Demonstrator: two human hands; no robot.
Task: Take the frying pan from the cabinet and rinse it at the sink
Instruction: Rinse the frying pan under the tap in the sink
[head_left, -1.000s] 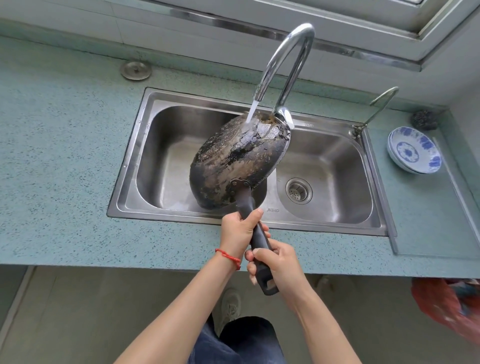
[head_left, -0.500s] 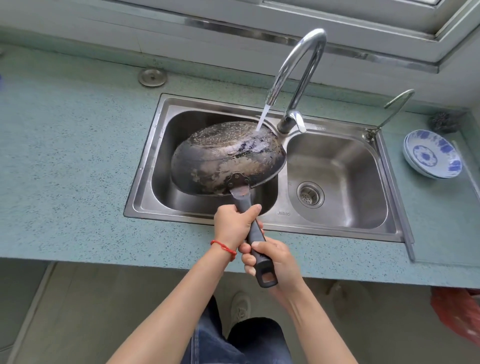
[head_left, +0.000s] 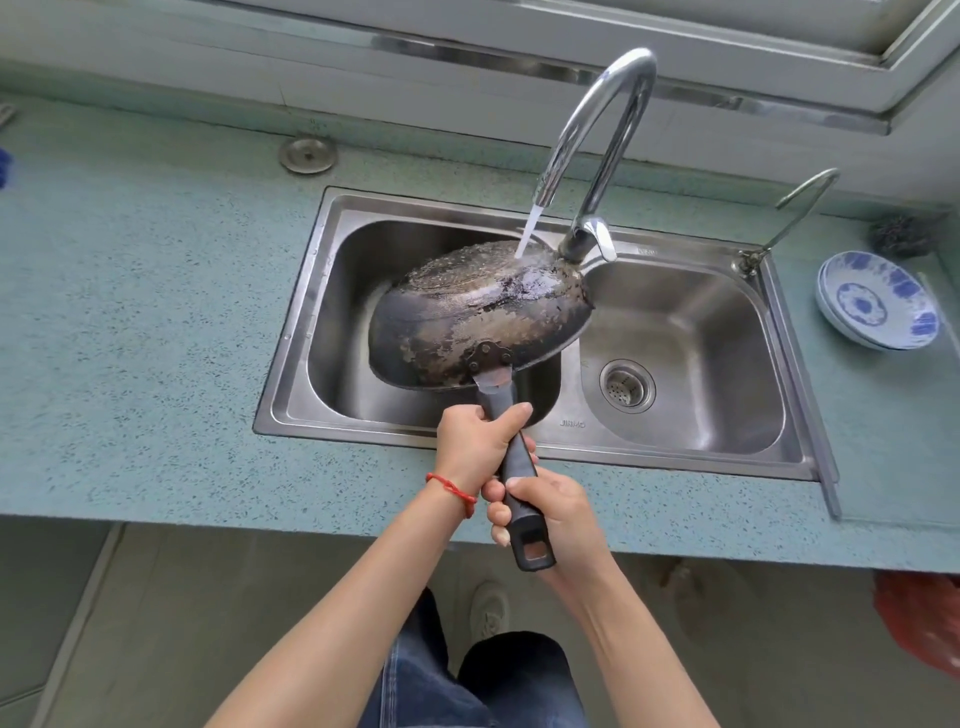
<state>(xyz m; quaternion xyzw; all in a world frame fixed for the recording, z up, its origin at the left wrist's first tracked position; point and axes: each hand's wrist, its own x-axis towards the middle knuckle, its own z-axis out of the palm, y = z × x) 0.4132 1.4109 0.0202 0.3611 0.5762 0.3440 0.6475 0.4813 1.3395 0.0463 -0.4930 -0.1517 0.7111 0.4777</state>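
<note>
Right hand (head_left: 558, 512) wraps the near end of the handle (head_left: 511, 467), fingers curled round it; left hand (head_left: 475, 447) clamps the same handle further up, thumb lying along the top. Both grips closed on the handle, stacked close, touching or nearly so.

Pan (head_left: 480, 317) hangs over the left basin of the sink (head_left: 291, 364), turned underside up and tilted, far rim high and near the tap base. Stream from the tap (head_left: 597, 140) lands on the far upper edge of the underside; that patch looks wet, the near part looks dry.

Risks, as judged from this:
- Water hits a convex, sloped surface. Likely to sheet off toward the right basin or spray back at the worktop (head_left: 130, 322) and the person. Steeper tilt makes it worse.
- All the weight sits out beyond both hands. If runoff reaches the handle, the grip gets slick and the pan could twist or drop into the basin.
- Far rim is close to the tap base. A push forward or a rotation could knock it.
- Only the underside is under the stream; inside can't be seen, so the rinse may be partial unless the pan gets flipped.
- Bowls (head_left: 878, 301) at far right on the worktop are well apart; low splash risk.
</note>
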